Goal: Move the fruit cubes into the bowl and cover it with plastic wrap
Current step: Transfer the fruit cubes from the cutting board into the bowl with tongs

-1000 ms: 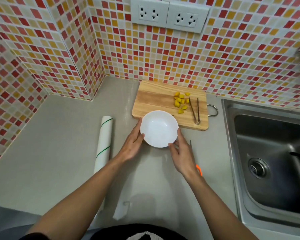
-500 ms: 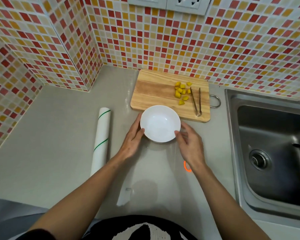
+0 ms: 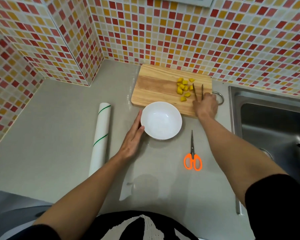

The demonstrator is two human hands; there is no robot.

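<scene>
An empty white bowl [image 3: 161,120] stands on the grey counter, just in front of a wooden cutting board [image 3: 154,87]. Several yellow fruit cubes [image 3: 183,88] lie on the board's right half, with metal tongs [image 3: 197,90] right of them. My left hand [image 3: 132,141] lies flat against the bowl's left side, fingers straight. My right hand [image 3: 206,105] rests over the near end of the tongs; its grip is hidden. A roll of plastic wrap [image 3: 101,135] lies left of the bowl.
Orange-handled scissors [image 3: 192,158] lie on the counter right of the bowl, blades pointing away. A steel sink [image 3: 270,129] fills the right side. Tiled walls close in the back and left. A pale bit of film [image 3: 126,191] lies near the front edge.
My right hand left the bowl's right side and moved up-right onto the tongs, uncovering the scissors. My left hand stays at the bowl. The camera tilted down.
</scene>
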